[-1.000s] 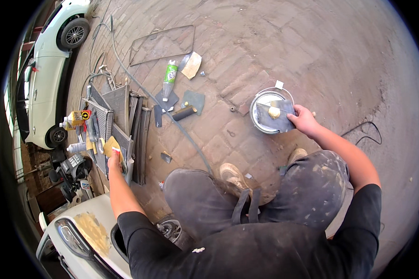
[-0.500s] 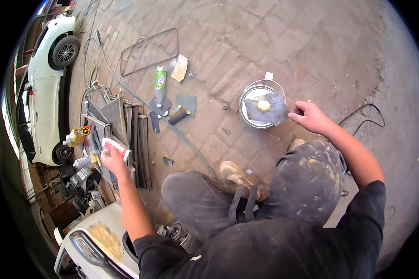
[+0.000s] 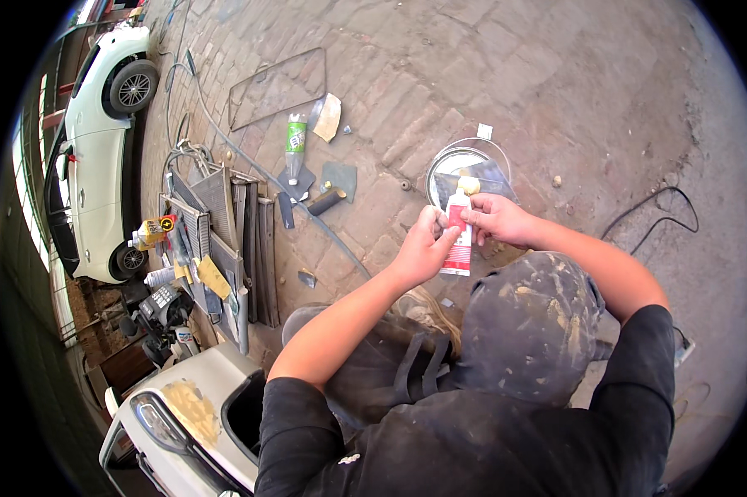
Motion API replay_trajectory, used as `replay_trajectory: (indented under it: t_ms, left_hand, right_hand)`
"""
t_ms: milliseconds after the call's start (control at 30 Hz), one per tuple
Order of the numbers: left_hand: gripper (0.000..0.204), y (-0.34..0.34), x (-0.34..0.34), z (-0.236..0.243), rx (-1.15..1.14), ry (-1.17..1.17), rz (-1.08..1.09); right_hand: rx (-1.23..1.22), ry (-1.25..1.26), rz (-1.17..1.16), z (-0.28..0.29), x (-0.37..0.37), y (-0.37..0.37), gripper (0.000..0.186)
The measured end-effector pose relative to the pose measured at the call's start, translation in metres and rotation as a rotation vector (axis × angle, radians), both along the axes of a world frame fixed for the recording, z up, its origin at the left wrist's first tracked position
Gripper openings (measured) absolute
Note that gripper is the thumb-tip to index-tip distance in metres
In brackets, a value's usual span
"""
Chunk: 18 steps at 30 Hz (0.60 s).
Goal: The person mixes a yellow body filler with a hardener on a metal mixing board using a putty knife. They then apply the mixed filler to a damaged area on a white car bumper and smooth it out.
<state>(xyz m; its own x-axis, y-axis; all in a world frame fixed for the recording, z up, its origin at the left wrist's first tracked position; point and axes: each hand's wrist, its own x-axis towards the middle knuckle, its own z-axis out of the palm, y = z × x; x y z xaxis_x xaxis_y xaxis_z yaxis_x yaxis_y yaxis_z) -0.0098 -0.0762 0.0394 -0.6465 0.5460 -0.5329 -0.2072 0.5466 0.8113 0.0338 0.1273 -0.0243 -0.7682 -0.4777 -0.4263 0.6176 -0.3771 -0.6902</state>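
Observation:
Over my lap, both hands hold a red and white squeeze tube (image 3: 457, 258). My left hand (image 3: 424, 246) pinches it from the left, thumb against its front. My right hand (image 3: 502, 222) grips its upper right side near the neck. Just beyond is a round tin (image 3: 463, 156) with a wire handle. A dark, flat sheet (image 3: 496, 184) lies across its top, bearing a dab of yellowish paste (image 3: 468, 185). The tube's narrow end points toward that dab; I cannot tell whether they touch. My hands partly hide the tin's near side.
A clear bottle with a green label (image 3: 295, 145) lies left of the tin, near dark sheets (image 3: 340, 178) and a hose (image 3: 328, 232). Radiator-like panels (image 3: 212, 215) are stacked further left. A pale car (image 3: 96, 166) stands beyond, and a patched white car body part (image 3: 216, 381) is at lower left.
My left hand has brought the tube from the panels at the left to above my lap. My right hand has left the sheet's edge and now grips the tube too.

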Motion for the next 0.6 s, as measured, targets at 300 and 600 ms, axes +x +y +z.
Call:
replay_trajectory:
  t_ms: [300,600]
  left_hand:
    - [0.025,0.024,-0.008,-0.006,0.107,-0.133,0.101]
    - [0.021,0.027,-0.018,-0.022,0.048,-0.109,0.057]
  right_hand:
    - [0.014,-0.024,-0.025,0.005,0.006,0.0,0.019]
    - [0.512,0.4,-0.16,-0.013,0.008,-0.005,0.026]
